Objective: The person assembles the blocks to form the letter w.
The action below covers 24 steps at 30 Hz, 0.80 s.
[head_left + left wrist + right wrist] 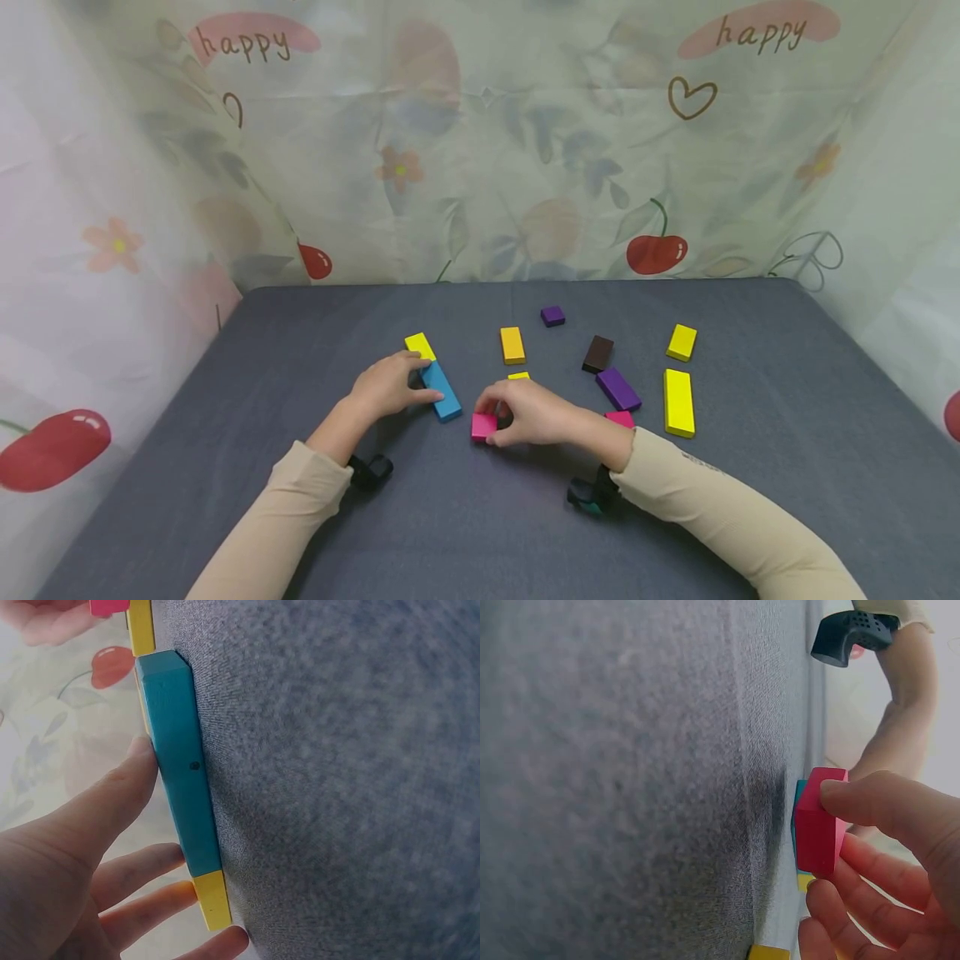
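Note:
A long blue block (442, 393) and a yellow block (420, 345) lie end to end on the left of the table. My left hand (388, 383) reaches over them, its thumb at the blue block's edge. In the left wrist view its fairly straight fingers (150, 866) touch along the blue and yellow blocks. Right of the blue block, my right hand (534, 414) pinches a pink block (483, 427) between thumb and fingers. The right wrist view shows the thumb on top of this pink block (821, 832).
Behind my right hand are an orange block (512, 346) and a partly hidden yellow block (519, 376). Farther right lie a small purple block (552, 316), a dark brown block (597, 354), a purple block (618, 389), another pink block (620, 418) and two yellow blocks (678, 403).

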Tool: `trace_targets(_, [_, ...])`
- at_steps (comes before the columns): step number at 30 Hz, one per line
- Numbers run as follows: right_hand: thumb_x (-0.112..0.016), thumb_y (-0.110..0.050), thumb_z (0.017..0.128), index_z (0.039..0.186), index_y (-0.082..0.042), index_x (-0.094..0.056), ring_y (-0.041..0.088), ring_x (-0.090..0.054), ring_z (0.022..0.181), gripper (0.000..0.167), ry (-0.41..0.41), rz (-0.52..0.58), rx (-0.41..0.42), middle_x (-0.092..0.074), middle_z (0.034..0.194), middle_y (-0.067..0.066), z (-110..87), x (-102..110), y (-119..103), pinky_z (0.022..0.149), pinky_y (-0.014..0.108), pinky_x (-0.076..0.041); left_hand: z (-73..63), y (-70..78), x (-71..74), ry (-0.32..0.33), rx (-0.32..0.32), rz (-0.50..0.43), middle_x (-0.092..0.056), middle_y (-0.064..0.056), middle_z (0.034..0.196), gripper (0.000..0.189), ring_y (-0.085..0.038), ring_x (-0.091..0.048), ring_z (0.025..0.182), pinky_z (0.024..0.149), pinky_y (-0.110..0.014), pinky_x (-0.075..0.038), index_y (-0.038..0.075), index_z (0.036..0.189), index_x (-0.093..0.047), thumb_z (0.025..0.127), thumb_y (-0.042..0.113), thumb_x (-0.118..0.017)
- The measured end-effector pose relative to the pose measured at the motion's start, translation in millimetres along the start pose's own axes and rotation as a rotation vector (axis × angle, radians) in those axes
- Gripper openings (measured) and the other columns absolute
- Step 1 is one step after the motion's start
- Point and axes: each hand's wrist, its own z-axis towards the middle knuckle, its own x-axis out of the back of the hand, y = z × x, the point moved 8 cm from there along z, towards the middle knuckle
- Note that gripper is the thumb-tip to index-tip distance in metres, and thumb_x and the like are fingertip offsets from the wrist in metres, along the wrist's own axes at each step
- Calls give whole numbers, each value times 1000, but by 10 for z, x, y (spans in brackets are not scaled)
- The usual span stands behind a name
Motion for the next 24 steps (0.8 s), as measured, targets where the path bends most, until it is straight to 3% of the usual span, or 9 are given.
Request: trace_targets(24, [-70, -16, 81, 111, -6, -65, 15, -53, 84, 33, -33, -49, -16, -65, 99, 5, 178, -64, 4, 70, 19, -44, -1, -2, 6, 7, 10, 6, -43, -16, 144, 67, -34, -43, 131, 102, -52, -41, 9, 136, -49, 82, 46, -67])
